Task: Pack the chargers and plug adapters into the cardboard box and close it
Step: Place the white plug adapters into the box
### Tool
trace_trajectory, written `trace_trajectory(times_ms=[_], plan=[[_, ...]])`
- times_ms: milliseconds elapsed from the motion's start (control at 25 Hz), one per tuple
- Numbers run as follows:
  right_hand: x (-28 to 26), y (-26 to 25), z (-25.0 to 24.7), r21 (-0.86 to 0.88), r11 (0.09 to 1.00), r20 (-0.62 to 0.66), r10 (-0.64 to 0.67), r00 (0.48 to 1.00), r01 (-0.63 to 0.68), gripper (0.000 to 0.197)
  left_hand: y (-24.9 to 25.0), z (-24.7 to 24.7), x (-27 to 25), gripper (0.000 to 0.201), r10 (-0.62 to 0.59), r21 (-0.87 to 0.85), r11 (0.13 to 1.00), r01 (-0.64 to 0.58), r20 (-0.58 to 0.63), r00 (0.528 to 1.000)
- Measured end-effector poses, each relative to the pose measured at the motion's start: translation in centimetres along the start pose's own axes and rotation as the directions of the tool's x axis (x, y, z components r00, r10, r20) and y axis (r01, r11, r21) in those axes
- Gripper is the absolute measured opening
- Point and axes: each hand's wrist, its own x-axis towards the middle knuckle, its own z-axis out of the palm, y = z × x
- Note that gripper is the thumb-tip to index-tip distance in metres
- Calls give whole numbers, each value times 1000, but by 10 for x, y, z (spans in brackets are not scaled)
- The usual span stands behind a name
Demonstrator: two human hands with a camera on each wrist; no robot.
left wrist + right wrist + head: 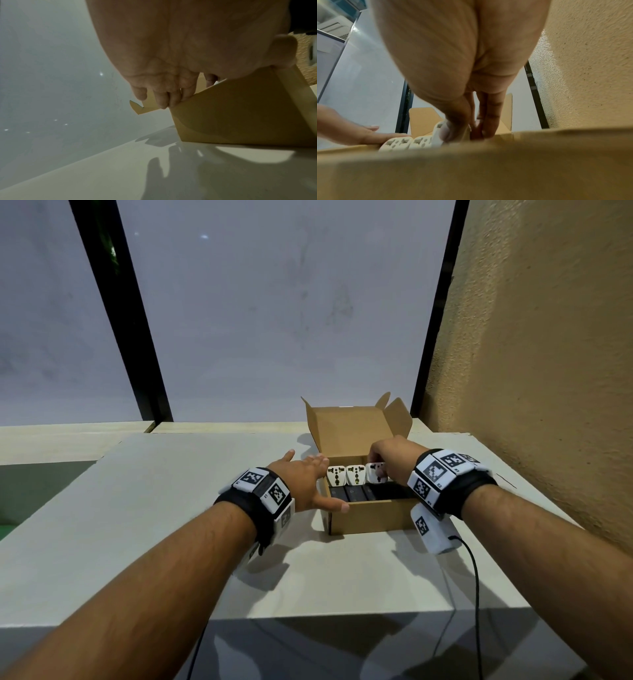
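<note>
Left hand (pixel 306 481), fingers spread flat, steadies the cardboard box (pixel 370 517) at 9 o'clock so the right hand (pixel 388 457) can seat its pinched plug adapter (pixel 376 473)

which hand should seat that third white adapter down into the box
Right. The right hand already pinches the third white adapter inside the cardboard box, beside the two seated adapters. The left hand lies open against the box's left wall, steadying it.

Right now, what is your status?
Left hand open, steadying cardboard box. Right hand fingers pinch third white adapter, seating it. Lid up, nothing blocking.
</note>
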Motion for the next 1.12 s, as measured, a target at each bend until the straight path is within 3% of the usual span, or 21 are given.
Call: trace_trajectory(times_ms=[280,600,1120], plan=[[3,3,9,69,998,-5,-6,1000,6,34,0,1,-1,109,2,-14,1000,-3,-15,1000],[6,5,13,27,1000,-17,-12,1000,13,41,0,-1,0,108,-7,-29,1000,7,1,1000],[13,7,17,70,998,-44,-1,999,4,35,0,2,-2,107,-15,-67,998,14,-18,1000]])
